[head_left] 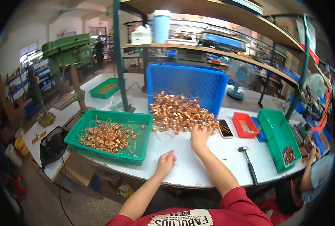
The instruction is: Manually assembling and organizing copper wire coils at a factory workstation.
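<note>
The left hand (166, 161) rests on the white counter (212, 165) with its grip pinched nearly closed; thin wire leads show at the fingertips, but whether a whole coil is held there cannot be told. The right hand (199, 137) lies with its grip spread open, fingers touching the near edge of the heap of copper coils (178, 113) and closed on nothing.

Risk, judged from this layout:
- The heap sits loose on the counter, just in front of the tipped blue crate (188, 84). A sweeping pull by the right hand could roll coils toward the counter edge nearest the person.
- The leads stick out in all directions. Lifting one coil may drag tangled neighbours out of the heap.
- A dark phone (225, 128) lies touching the right side of the heap; coils could slide onto it.
- The hammer (249, 165), right of the heap and nearer the person, lies in the path of the right forearm.

The coils are small round copper-wire windings, shiny orange-brown, each with fine straight leads. A second lot fills the green tray (111, 136), left of the heap
</note>
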Available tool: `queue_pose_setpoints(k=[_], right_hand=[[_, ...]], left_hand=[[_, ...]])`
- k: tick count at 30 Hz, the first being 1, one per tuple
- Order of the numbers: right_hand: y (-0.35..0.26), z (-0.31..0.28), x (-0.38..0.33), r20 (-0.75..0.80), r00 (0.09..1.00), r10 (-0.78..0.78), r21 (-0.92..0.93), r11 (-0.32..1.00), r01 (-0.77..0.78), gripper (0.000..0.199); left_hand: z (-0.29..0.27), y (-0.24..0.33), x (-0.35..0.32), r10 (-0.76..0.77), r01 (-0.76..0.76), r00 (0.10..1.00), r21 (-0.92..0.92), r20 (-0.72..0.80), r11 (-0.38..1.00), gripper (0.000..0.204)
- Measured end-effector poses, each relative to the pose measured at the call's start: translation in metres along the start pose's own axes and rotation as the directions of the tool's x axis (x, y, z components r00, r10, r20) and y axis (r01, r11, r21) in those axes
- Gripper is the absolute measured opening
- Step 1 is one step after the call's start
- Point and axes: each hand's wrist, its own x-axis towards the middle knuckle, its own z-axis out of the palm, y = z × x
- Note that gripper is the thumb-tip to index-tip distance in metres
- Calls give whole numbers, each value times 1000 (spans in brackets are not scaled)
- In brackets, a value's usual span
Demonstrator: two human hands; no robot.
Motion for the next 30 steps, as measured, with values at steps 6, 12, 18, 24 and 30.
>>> queue_pose_setpoints(k=[6, 12, 18, 24, 30], right_hand=[[67, -95, -29, 149, 985, 81, 477, 867, -144, 18], [109, -173, -75, 516, 856, -17, 852, 116, -511, 24], [90, -191, -98, 574, 814, 87, 760, -428, -489, 26], [84, -182, -96, 518, 855, -17, 839, -185, -511, 22], [94, -160, -104, 433, 894, -120, 889, -111, -445, 31]], left_hand=[[-10, -1, -5, -68, 68, 998, -169, 9, 983, 35], [13, -5, -14, 177, -177, 984, -20, -1, 984, 27], [88, 46, -68, -84, 160, 967, -322, 239, 933, 33], [81, 41, -57, -76, 138, 976, -307, 204, 942, 30], [58, 33, -53, -259, 351, 936, -565, 239, 747, 28]])
